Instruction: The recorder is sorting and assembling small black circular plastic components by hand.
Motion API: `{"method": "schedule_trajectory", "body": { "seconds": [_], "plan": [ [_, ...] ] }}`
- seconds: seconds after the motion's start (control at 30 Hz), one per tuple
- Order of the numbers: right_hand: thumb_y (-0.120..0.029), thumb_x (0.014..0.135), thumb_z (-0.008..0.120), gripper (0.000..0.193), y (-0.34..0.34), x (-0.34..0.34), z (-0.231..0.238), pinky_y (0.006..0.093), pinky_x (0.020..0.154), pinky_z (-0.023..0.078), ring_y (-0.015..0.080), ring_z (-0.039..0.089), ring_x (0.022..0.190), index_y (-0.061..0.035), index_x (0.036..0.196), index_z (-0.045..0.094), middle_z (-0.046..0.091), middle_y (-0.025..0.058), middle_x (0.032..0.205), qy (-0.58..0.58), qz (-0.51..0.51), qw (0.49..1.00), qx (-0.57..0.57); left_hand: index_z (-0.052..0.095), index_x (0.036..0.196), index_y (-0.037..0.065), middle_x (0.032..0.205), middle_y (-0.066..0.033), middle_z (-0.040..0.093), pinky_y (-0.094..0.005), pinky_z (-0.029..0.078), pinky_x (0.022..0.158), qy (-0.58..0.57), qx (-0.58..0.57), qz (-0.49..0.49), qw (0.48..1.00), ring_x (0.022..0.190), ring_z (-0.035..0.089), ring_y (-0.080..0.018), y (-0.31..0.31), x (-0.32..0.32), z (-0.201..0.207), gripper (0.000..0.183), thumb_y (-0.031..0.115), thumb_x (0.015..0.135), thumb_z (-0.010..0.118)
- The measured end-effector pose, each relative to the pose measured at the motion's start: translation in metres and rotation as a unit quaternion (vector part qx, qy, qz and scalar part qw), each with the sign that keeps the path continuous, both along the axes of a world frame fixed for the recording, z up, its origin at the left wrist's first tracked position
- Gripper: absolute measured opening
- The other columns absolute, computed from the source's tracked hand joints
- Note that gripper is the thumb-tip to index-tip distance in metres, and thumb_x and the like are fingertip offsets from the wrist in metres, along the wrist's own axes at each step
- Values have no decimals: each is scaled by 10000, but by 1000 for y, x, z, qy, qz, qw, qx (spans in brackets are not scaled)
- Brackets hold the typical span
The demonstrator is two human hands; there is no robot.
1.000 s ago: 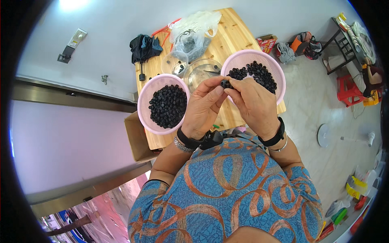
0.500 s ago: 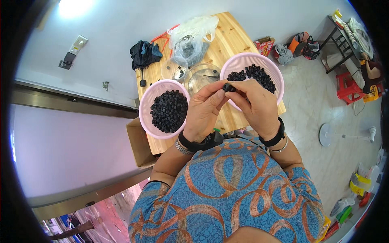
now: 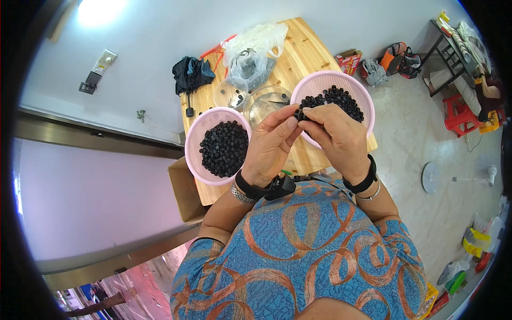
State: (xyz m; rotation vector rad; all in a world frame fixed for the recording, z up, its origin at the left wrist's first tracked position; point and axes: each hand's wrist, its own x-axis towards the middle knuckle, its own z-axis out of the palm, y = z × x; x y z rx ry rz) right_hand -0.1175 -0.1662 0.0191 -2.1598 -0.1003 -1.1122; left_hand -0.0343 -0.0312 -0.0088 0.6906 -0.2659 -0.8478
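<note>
Between the fingertips of both hands is a small black cap-like part (image 3: 300, 114), mostly covered by the fingers. My left hand (image 3: 271, 143) pinches it from the left, and my right hand (image 3: 337, 136) pinches it from the right, thumbs toward me. Just beyond my right hand stands a pink basket (image 3: 368, 98) with loose black parts (image 3: 344, 101) in it. Left of my left hand, a second pink basket (image 3: 193, 146) holds a larger heap of similar black parts (image 3: 224, 149). Both hands are above the near part of the wooden table (image 3: 309, 48).
Behind the hands lie a clear round lid (image 3: 258, 104) with a dark pointed tool (image 3: 278, 103) and a clear tub (image 3: 226, 88). A plastic bag (image 3: 256, 50) and a folded umbrella (image 3: 192, 74) sit farther back. A cardboard box (image 3: 184, 189) borders the table's left edge.
The fingers have shifted slightly around the small black part, which now shows less between them. The whole view has moved a little; the baskets stay in place.
</note>
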Motion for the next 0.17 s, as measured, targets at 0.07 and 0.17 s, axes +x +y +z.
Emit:
{"method": "schedule_trajectory", "body": {
  "seconds": [0.07, 0.17],
  "plan": [
    [-29, 725, 664, 206, 0, -1, 0, 295, 570, 491, 256, 613, 703, -12, 913, 583, 597, 119, 815, 4, 1, 1000, 2, 537, 1144, -1, 1097, -103, 589, -251, 484, 886, 1, 6, -1, 1000, 995, 580, -149, 0, 1, 0, 265, 26, 881, 520],
    [-15, 735, 647, 223, -1, -1, -1, 295, 584, 497, 270, 620, 738, -13, 947, 577, 598, 133, 843, 14, 8, 1000, 7, 535, 1151, 2, 1097, -106, 590, -241, 482, 881, -6, 11, -4, 1000, 1008, 579, -157, -1, 2, 0, 272, 20, 881, 516]
  ]
}}
